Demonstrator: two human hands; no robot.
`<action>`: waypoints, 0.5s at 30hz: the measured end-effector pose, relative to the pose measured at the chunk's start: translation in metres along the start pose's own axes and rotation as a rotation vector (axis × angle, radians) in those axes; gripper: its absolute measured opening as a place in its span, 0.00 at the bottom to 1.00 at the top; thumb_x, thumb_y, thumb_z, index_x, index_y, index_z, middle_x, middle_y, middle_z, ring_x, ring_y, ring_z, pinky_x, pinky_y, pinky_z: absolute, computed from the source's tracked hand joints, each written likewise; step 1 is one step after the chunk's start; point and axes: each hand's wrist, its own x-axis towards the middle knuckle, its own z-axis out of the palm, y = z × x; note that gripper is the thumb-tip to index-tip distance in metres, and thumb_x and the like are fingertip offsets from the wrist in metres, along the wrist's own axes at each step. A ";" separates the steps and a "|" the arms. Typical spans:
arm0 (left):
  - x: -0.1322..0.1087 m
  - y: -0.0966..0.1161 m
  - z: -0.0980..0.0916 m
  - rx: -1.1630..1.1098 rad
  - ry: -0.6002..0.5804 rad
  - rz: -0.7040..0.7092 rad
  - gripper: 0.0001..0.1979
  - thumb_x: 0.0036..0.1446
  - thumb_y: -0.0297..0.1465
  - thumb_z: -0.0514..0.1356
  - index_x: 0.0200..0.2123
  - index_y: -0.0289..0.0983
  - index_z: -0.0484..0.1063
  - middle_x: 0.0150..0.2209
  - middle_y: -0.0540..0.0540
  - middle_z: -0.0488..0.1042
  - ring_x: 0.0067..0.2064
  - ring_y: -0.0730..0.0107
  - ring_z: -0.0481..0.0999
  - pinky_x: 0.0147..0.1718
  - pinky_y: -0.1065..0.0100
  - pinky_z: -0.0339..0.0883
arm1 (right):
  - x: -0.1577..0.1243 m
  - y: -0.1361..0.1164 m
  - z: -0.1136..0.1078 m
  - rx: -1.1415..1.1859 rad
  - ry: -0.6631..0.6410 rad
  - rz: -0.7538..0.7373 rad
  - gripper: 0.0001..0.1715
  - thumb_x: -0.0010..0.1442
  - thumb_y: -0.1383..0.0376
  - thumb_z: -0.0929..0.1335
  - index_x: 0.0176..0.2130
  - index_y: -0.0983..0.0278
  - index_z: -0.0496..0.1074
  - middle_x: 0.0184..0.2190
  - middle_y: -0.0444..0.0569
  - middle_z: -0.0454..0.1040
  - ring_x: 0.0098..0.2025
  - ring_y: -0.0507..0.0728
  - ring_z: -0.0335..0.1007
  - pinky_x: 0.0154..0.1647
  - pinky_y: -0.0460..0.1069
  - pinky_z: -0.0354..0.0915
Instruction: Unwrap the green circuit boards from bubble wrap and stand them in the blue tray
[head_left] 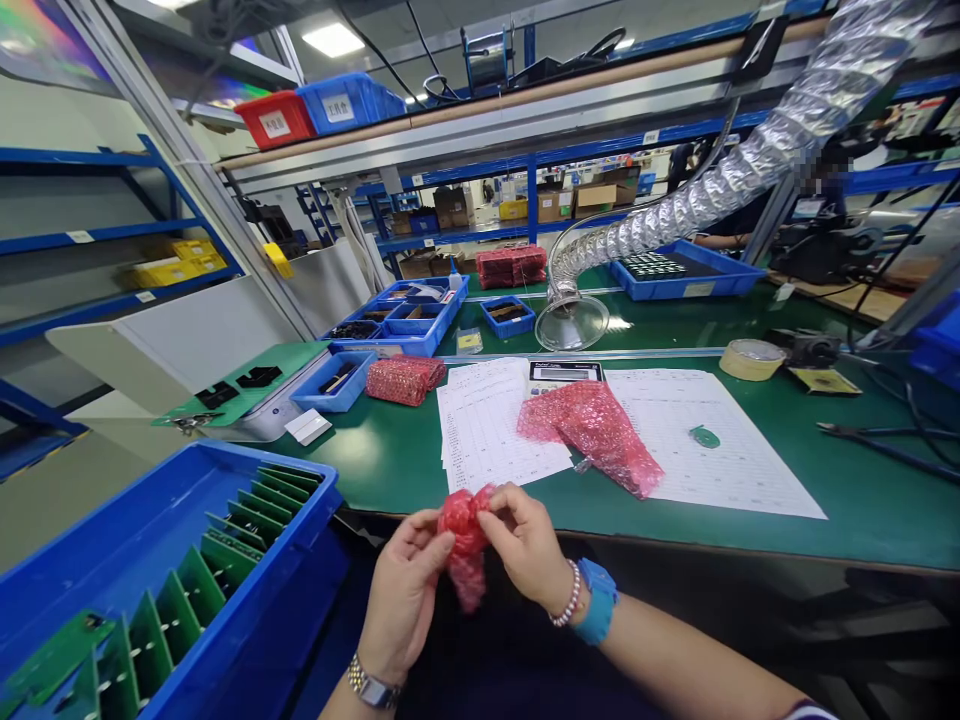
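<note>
Between my two hands, just off the table's front edge, is a crumpled piece of red bubble wrap with its lower end hanging down. My left hand pinches its left side between thumb and fingers. From the right, my right hand grips the upper corner with thumb and forefinger. Whether anything is inside the wrap cannot be seen. A loose sheet of red bubble wrap lies beyond my right hand, over printed sheets and part of a calculator.
At the left, a large blue bin holds several green circuit boards standing on edge. Red bubble-wrapped bundles and small blue trays sit farther back. A silver duct with a clear hood hangs low. Tape and pliers lie right.
</note>
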 end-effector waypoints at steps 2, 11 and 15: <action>-0.003 0.001 0.003 -0.037 -0.018 0.010 0.14 0.46 0.27 0.65 0.38 0.38 0.68 0.36 0.48 0.73 0.37 0.72 0.72 0.37 0.71 0.67 | 0.000 0.000 0.000 0.007 0.001 0.004 0.08 0.58 0.65 0.62 0.28 0.64 0.61 0.24 0.42 0.62 0.26 0.49 0.56 0.29 0.45 0.57; 0.046 0.011 -0.022 0.324 0.055 0.149 0.24 0.53 0.40 0.58 0.53 0.39 0.61 0.50 0.41 0.68 0.41 0.66 0.73 0.38 0.64 0.70 | 0.027 0.015 -0.052 -0.462 -0.110 0.010 0.18 0.56 0.60 0.66 0.46 0.62 0.64 0.39 0.48 0.71 0.39 0.54 0.68 0.40 0.49 0.65; 0.106 0.017 -0.058 0.674 0.197 0.241 0.28 0.56 0.45 0.52 0.56 0.38 0.57 0.50 0.40 0.70 0.48 0.62 0.72 0.46 0.60 0.66 | 0.064 0.035 -0.129 -0.710 0.239 0.117 0.31 0.54 0.56 0.66 0.51 0.71 0.60 0.52 0.65 0.60 0.56 0.69 0.52 0.56 0.65 0.48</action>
